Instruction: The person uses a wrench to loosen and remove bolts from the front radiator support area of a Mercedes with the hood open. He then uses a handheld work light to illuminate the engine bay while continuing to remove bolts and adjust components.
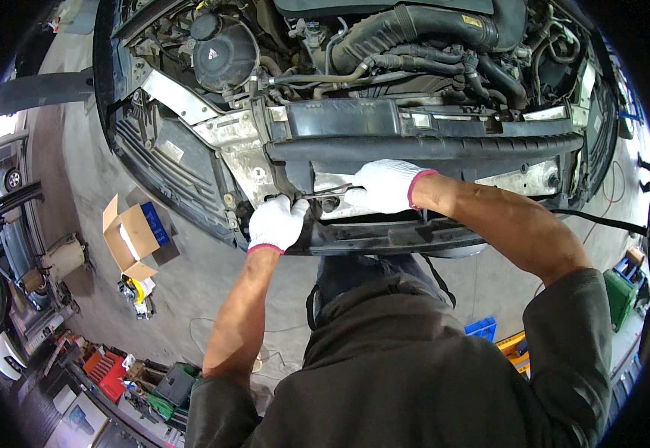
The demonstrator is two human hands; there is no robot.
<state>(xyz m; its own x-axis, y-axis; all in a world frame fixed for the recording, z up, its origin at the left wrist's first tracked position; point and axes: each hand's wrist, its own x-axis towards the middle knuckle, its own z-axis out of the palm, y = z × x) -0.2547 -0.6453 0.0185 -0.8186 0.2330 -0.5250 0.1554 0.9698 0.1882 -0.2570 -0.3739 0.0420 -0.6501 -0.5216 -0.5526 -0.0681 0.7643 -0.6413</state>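
Note:
Both hands wear white knit gloves with red cuffs and work at the front panel of a car's open engine bay. My right hand (386, 186) is closed around one end of a thin metal tool (325, 194), whose exact kind I cannot tell. The tool lies nearly level and reaches left to the fingertips of my left hand (278, 224), by a black plastic bracket. Whether the left fingers pinch the tool or only touch the part behind it is hidden. A dark round fitting (329, 204) sits just below the tool. Above the hands runs a long black plastic duct (414, 148).
The black front crossbar (375, 238) passes between body and car. Ribbed air hose (392, 33) and a round black reservoir (225, 56) fill the bay. An open cardboard box (147, 238) stands on the floor at left. A red toolbox (106, 375) is at lower left, a green bin (619, 294) at right.

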